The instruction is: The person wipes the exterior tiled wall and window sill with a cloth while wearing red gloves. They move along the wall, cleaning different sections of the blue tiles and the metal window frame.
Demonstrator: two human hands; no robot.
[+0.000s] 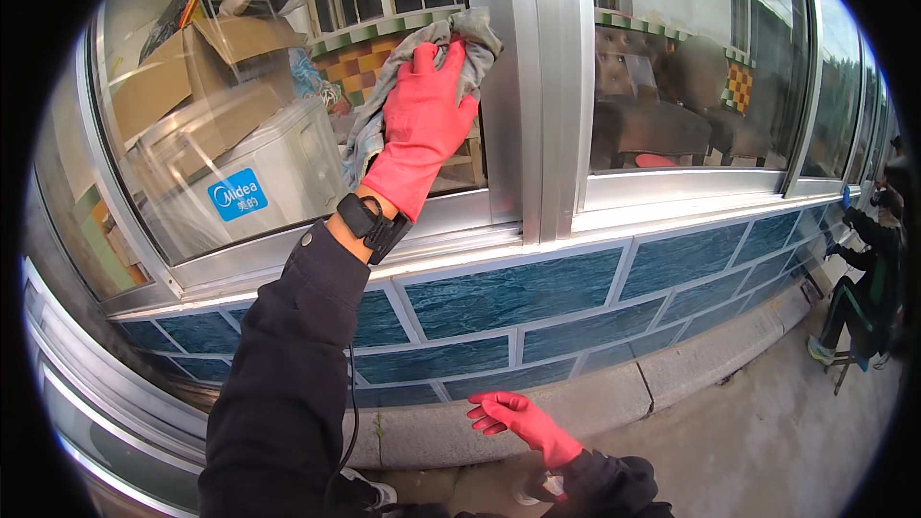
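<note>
My left hand (424, 126), in a red rubber glove, presses a crumpled grey cloth (476, 29) against the window pane (288, 86). The cloth lies close to the pane's right edge, beside the upright aluminium frame (550, 86). Part of it is hidden under the palm and fingers. Lower down, my right hand (522, 423) wears a matching glove and hangs in front of the stone ledge. Its fingers are loosely curled, with nothing held in them. A black wrist strap (374, 223) circles my left wrist.
Behind the glass sit a cardboard box (155, 86) and a white Midea carton (302, 151). Blue wall tiles (514, 291) run under the aluminium sill (676, 208), above a stone ledge (597, 403). At far right a person (867, 252) sits on a stool by the wall. A cable hangs along my left sleeve.
</note>
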